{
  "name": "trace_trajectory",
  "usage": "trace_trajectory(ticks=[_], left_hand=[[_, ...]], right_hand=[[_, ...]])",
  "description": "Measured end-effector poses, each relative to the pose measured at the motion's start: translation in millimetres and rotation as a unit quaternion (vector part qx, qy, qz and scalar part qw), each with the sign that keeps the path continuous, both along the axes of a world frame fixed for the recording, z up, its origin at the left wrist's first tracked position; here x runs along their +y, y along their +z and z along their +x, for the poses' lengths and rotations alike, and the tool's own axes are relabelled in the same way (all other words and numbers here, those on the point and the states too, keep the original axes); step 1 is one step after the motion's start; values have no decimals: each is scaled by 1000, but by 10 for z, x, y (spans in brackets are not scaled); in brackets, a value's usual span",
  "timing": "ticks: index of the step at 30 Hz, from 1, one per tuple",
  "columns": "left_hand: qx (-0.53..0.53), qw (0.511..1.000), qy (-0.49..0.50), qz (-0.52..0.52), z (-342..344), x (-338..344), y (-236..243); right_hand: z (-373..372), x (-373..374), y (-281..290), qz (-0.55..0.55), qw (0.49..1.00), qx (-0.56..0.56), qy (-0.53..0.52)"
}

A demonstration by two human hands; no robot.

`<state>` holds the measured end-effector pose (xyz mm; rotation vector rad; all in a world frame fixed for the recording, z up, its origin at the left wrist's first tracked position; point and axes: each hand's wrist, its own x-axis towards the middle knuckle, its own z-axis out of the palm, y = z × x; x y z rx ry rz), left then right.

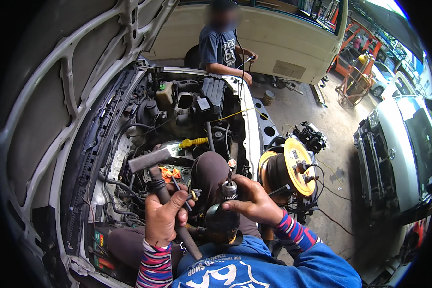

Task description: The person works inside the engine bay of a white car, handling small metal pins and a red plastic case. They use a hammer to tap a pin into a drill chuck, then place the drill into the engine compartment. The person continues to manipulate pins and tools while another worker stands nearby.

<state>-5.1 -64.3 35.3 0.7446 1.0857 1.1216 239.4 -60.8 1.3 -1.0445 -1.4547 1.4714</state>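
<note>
I see the left hand [164, 217], lower centre of the frame, with its fingers closed around the handle of a hammer [154, 169]. The metal head points to the upper left and the handle runs down to the lower right. The same hand also pinches a small key [193, 194] between thumb and forefinger.

The right hand [253, 200], just right of centre, has its fingers wrapped on the upper body of a drill [222, 218]. The drill stands nearly upright on the lap, and its chuck [230, 189] points up at the centre of the frame. The thumb and forefinger lie just beside the chuck.

Above the hands lies the open engine bay [187, 110], with the raised hood [57, 96] at the left. A cable reel [289, 169], orange and yellow, stands to the right of the bay. A second person [223, 45] works at the top of the frame.

Judgement on the step in hand: the chuck is being set.

1. Keep the drill body braced against the lap so that it cannot turn.
2. Seat the key fully in the chuck before turning.
3. Lay the hammer aside if the left hand needs a free grip; holding both tools weakens control of the key.
4. Keep the right fingers off the trigger while the chuck is worked.
5. Watch the power cord, which I cannot trace here.
</note>
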Motion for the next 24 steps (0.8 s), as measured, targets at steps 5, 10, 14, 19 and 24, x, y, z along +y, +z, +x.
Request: trace_trajectory(ticks=[5,10,14,19,24], left_hand=[[-16,999,-51,-8,100,18,-4],[-32,998,-57,-24,176,57,-6],[-42,997,-53,-36,224,88,-84],[-73,994,-52,-63,261,130,-180],[-81,992,-74,-68,325,145,-216]], right_hand=[[-201,-108,-92,72,972,-142,-175],[-211,-61,-202,5,993,-27,-118],[-123,-38,-245,-21,997,32,-72],[-26,-39,-225,-23,998,55,-33],[-6,-22,-212,-50,996,62,-28]])
